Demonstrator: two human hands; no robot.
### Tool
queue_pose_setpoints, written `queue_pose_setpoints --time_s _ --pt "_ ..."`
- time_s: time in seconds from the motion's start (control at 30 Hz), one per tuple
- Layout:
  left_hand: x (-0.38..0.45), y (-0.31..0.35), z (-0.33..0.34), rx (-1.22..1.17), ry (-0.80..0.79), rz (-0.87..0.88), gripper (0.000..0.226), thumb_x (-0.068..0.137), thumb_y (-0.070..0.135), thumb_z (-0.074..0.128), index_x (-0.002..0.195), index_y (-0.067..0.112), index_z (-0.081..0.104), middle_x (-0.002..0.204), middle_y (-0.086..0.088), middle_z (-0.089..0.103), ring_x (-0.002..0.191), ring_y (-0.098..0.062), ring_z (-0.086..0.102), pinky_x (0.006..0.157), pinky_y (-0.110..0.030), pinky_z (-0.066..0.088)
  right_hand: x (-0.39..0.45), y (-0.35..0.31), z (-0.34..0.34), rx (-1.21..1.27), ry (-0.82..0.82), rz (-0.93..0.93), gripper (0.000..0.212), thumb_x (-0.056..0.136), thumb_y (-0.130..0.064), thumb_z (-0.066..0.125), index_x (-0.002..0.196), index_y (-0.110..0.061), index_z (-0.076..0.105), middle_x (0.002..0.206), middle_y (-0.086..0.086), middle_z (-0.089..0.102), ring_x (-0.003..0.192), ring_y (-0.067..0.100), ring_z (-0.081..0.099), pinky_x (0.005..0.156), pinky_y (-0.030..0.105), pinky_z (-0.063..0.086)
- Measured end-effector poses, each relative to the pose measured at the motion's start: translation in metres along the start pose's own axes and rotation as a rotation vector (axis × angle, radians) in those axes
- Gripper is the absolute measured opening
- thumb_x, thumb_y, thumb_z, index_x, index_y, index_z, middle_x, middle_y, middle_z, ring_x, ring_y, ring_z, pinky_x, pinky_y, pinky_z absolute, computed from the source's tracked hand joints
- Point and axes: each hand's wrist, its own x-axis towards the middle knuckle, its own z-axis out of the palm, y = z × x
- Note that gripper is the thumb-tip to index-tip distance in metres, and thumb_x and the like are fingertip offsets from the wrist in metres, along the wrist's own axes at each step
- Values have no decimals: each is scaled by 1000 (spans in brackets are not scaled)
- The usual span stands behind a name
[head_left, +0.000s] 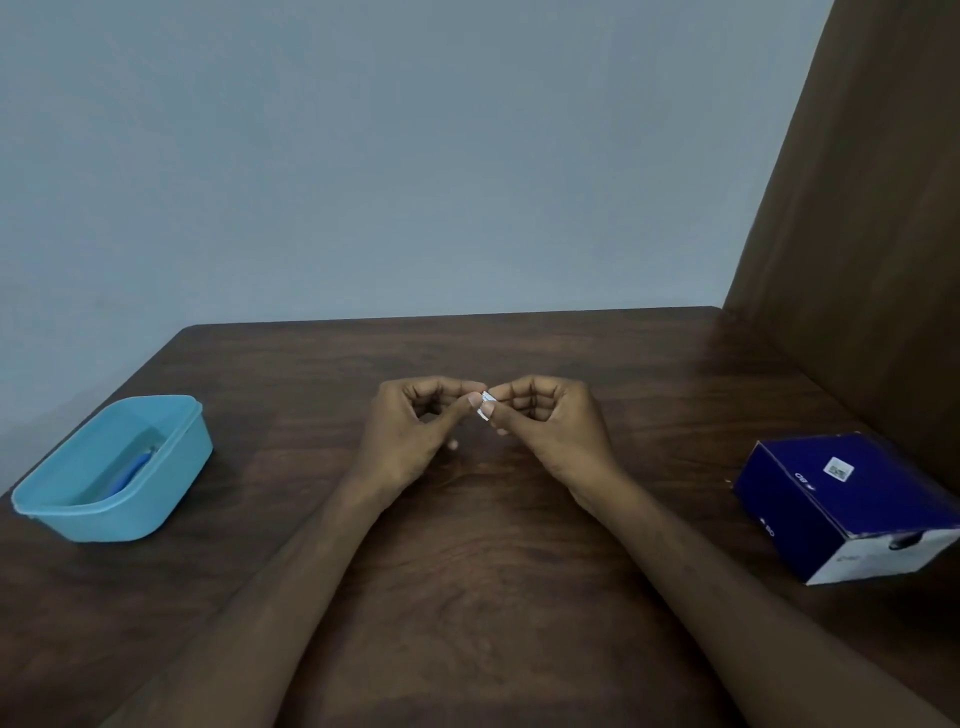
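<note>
My left hand (410, 431) and my right hand (550, 426) meet above the middle of the dark wooden table (467, 571). Between their thumbs and forefingers both pinch a small white packet (487, 404), most of it hidden by the fingertips. The other fingers of both hands are curled inward. What the packet holds cannot be made out.
A light blue plastic tub (111, 467) stands at the table's left edge with a blue item (132, 470) inside. A dark blue cardboard box (852, 506) lies at the right. A brown panel (857, 208) rises at the far right; a grey wall stands behind.
</note>
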Motion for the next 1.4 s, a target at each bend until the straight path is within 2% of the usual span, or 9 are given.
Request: queue_pose_setpoints --time_s 0.17,0.27,0.4,0.47,0.53,0.67,0.9,1.0,1.4 --pt "-3 2 2 114 -13 57 10 91 17 86 101 17 85 90 3 83 81 -7 75 56 -34 64 0 2 -6 -66 -36 9 15 86 -21 90 92 -9 82 82 8 81 74 14 74 69 30 62" --pt "-7 7 4 409 3 147 10 96 34 80 104 31 85 92 16 82 89 0 75 73 -30 63 -1 2 -10 -122 -12 -6 12 88 -19 88 90 -9 81 78 14 78 66 13 69 66 33 62" --pt "-15 13 10 962 -69 161 35 103 52 59 133 39 70 129 22 71 131 -9 54 84 -35 54 1 9 -16 -205 76 -17 7 91 -22 85 88 -18 80 77 8 79 64 12 69 70 42 62" --pt "-15 8 13 1050 -202 117 48 106 54 52 150 35 58 154 15 57 146 -17 42 103 -40 51 2 10 -21 -225 142 -5 11 91 -27 83 87 -18 78 76 5 78 64 14 70 72 41 62" --pt "-12 6 13 1051 -329 88 59 109 56 45 160 27 48 170 6 42 156 -22 34 124 -39 35 4 9 -24 -115 180 64 11 94 -24 80 88 -17 75 80 5 78 68 14 70 75 40 62" --pt "-14 9 12 1018 -384 51 63 109 57 43 163 26 43 174 4 33 161 -21 28 129 -38 25 1 8 -27 33 272 139 9 98 -13 76 91 -10 70 84 7 75 68 11 69 70 32 61" --pt "-43 28 18 1106 -435 -96 67 112 56 32 170 24 25 180 -3 13 166 -31 12 132 -53 16 -58 -16 -30 -271 315 109 18 94 -12 79 86 -26 69 76 -1 78 58 11 70 73 41 65" --pt "-74 43 34 1091 -467 -157 73 112 59 32 172 22 15 181 -1 1 167 -29 1 133 -52 7 -102 -30 -43 -383 233 90 12 94 -16 80 87 -24 75 69 -7 75 55 -1 67 75 28 59" --pt "-216 107 118 1011 -486 -67 73 112 54 36 170 13 18 181 -6 8 167 -33 3 133 -52 6 -249 -76 -99 -374 326 181 4 93 -21 82 95 -18 80 80 0 82 76 20 81 90 36 64"
